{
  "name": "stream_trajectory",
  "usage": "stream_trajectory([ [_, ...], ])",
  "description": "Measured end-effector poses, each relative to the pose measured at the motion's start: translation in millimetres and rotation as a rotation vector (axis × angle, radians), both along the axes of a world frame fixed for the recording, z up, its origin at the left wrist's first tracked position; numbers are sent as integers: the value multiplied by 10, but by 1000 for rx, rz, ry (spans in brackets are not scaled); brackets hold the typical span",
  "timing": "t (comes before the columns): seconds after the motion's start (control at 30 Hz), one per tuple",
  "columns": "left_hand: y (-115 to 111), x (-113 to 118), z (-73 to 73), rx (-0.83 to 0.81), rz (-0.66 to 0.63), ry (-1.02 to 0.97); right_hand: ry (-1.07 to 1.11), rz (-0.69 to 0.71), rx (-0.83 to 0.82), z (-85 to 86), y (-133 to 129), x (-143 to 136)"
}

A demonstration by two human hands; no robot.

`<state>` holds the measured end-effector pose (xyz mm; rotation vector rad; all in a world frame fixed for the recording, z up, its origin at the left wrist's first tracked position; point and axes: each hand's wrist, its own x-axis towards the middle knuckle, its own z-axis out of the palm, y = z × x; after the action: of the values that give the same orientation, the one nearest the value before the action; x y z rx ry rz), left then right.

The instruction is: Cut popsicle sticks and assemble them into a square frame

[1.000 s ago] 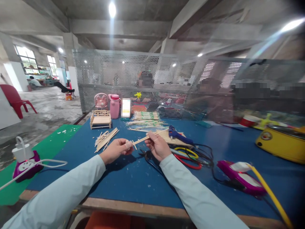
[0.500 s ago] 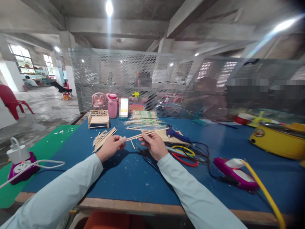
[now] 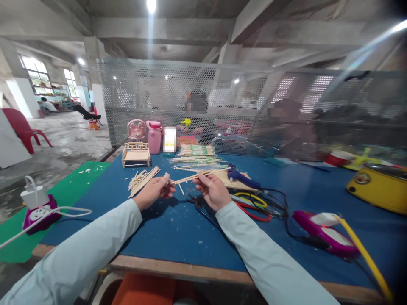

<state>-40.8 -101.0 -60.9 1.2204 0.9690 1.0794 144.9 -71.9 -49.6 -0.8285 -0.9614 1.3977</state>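
In the head view, several thin wooden sticks (image 3: 187, 179) are gripped in the right hand (image 3: 215, 192), pinched between thumb and fingers. They are held slantwise above the blue table (image 3: 190, 241), with their far ends extended beyond the right hand toward the nose of a blue glue gun (image 3: 244, 178); whether it is touched cannot be told. The near ends are brought to the fingers of the left hand (image 3: 150, 194), which are curled, with the thumb raised; whether the sticks are gripped there cannot be made out.

A short stick (image 3: 181, 189) is seen on the table between the hands, just past the held sticks. Beyond the left hand, a loose pile of sticks (image 3: 143, 181) is spread, and farther off a small wooden frame (image 3: 136, 157) is set beside a pink bottle (image 3: 154, 140). Wrapped stick bundles (image 3: 197, 151) are laid beyond both hands. To the right of the right hand, the glue gun is rested on a wooden board (image 3: 226, 180), with red and yellow looped handles (image 3: 253, 206) nearer. Farther right, a purple power strip (image 3: 324, 233) and a yellow pot (image 3: 378, 188) are seen.
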Motion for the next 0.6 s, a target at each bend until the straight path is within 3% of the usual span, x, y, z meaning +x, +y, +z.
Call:
stream_trajectory([
  [0.23, -19, 43, -25, 97, -49, -51, 26, -19, -16, 5, 4, 11],
  [0.43, -8, 17, -73, 302, -8, 224, -34, -16, 50, -32, 5, 13],
  [0.6, 0, -6, -115, 356, -24, 390, -121, -26, 96, -43, -1, 0],
])
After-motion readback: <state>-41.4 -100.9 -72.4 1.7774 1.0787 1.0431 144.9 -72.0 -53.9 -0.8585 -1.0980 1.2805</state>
